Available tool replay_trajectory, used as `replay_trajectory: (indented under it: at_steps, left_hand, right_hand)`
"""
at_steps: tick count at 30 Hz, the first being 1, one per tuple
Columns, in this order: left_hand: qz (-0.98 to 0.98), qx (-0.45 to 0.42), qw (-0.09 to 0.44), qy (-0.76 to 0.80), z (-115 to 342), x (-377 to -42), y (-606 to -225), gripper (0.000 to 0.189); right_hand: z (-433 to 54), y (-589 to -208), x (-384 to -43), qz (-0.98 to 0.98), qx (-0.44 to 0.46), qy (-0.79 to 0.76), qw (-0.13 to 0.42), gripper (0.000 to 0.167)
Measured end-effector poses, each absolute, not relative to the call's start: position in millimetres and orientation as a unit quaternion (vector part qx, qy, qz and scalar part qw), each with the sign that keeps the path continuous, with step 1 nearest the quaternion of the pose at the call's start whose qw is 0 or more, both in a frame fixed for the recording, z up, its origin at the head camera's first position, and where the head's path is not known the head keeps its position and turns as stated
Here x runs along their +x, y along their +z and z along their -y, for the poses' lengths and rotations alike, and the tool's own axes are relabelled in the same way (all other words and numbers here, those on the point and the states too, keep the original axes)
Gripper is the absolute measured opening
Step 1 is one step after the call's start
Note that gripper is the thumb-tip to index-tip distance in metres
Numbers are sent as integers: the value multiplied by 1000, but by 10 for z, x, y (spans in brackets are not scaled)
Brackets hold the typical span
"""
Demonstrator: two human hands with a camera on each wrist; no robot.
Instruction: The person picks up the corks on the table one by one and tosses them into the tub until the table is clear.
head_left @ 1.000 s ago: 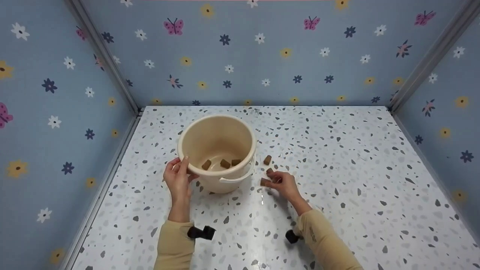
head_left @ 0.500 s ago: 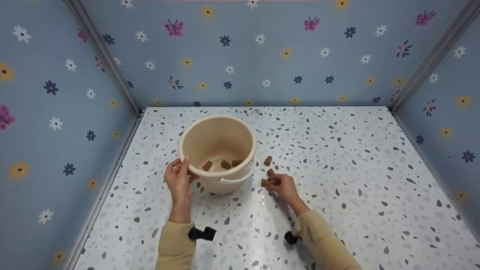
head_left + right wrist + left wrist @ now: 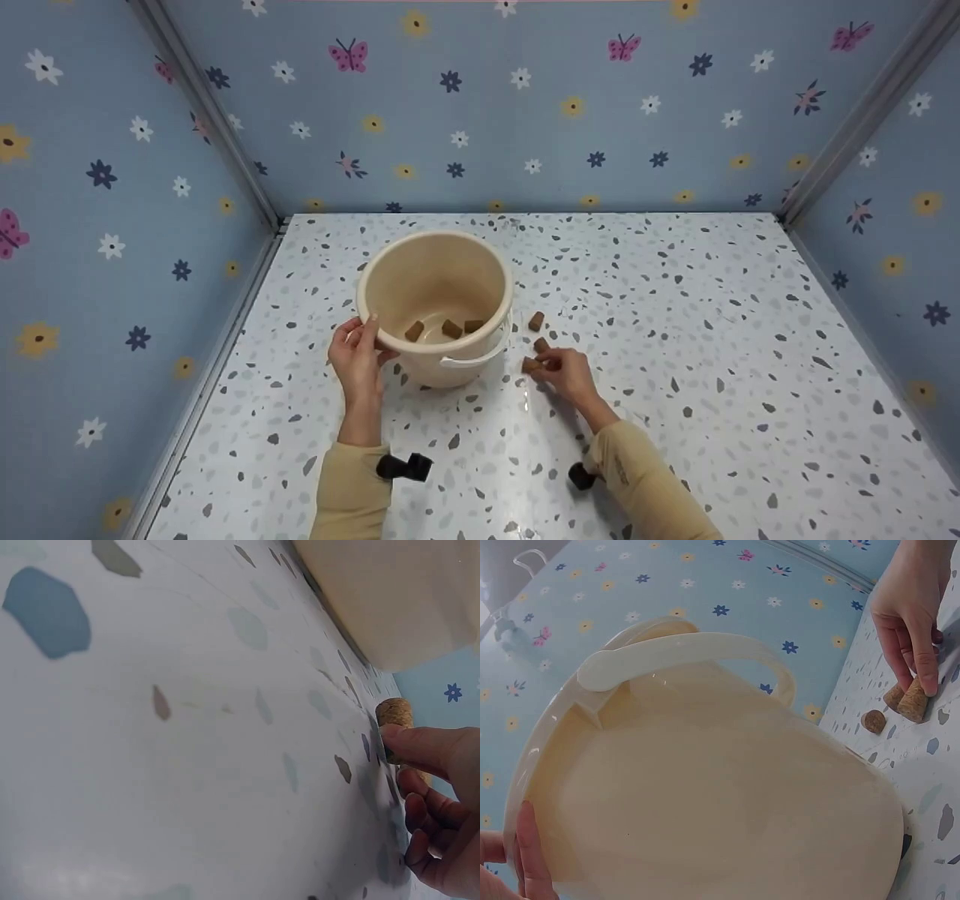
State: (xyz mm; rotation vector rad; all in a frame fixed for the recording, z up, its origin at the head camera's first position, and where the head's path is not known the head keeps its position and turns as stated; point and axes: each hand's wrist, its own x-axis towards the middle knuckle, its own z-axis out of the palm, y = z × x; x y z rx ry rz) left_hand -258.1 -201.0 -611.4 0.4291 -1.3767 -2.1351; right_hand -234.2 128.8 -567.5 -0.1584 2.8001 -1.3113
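A cream plastic bucket [image 3: 435,266] stands on the speckled table with several brown cork stoppers [image 3: 451,328] on its bottom. At its near left rim, my left hand [image 3: 356,367] grips the edge, thumb on top; the left wrist view has the bucket's side wall [image 3: 727,780] up close. To the right of the bucket, my right hand [image 3: 571,376] pinches a cork stopper [image 3: 530,365] between thumb and fingers, low at the tabletop. Just beyond it lies a second cork [image 3: 541,345], partly hidden by the fingers. Farther back is a third cork [image 3: 536,321].
The bucket's white handle [image 3: 472,361] hangs down on its near right side. Blue flowered panels [image 3: 495,112] wall in the table [image 3: 712,337] at the back and both sides. Black camera mounts [image 3: 405,466] sit on both wrists.
The right hand's fingers have drawn in slightly around the near cork, which stays at the same spot. The left hand and bucket hold their place.
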Motion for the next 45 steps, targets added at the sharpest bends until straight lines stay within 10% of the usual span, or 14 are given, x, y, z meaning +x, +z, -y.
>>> replay_trajectory:
  at_steps: [45]
  left_hand:
    - [518,173,273,-792,1999,-2584,-6099,51]
  right_hand:
    - [-1313,-4855,-2114,-844,-218,-483,-78,19]
